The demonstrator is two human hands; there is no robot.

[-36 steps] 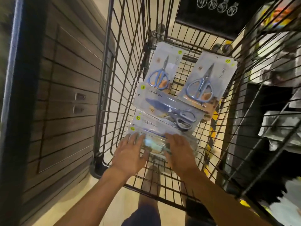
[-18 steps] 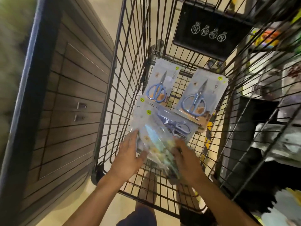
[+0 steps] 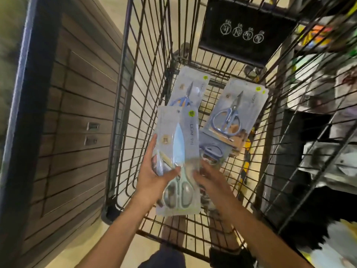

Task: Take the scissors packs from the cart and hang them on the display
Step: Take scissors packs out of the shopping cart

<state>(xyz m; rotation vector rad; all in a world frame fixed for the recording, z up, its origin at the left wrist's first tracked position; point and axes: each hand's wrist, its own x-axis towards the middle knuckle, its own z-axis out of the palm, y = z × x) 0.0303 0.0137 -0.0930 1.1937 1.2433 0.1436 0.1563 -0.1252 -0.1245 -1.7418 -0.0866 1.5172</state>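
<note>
A: So, how are the hands placed?

B: Both forearms reach forward and down into the wire cart (image 3: 146, 78). The left hand (image 3: 152, 176) grips the lifted scissors pack (image 3: 177, 161) along its left edge, with the thumb curled over the front near the blades' pivot and the fingers behind the card. The right hand (image 3: 210, 178) sits at the pack's right edge, knuckles up. Its fingertips are hidden behind the card, so I cannot tell whether it pinches the pack or only touches it.

A: Where is that pack?

B: It is raised above the cart floor, held nearly upright, blades pointing away and the pale green handles towards the person. A yellow-green sticker sits at its top right corner.

A: How many packs do you count?

B: Four that I can make out. One is in the hands. One blue-handled pack (image 3: 190, 88) lies at the far left of the cart floor, its lower half covered by the held one. A second blue-handled pack (image 3: 237, 107) lies at the far right, tilted. A fourth pack (image 3: 212, 151) lies under that one, showing only dark grey handles beside the right hand. Anything below those is too blurred to count.

A: Anything else?

B: One black sign (image 3: 245, 29) with four white round symbols hangs on the cart's far end. A wood-slatted panel (image 3: 77, 122) stands to the left and blurred shelves (image 3: 328, 151) to the right.
</note>
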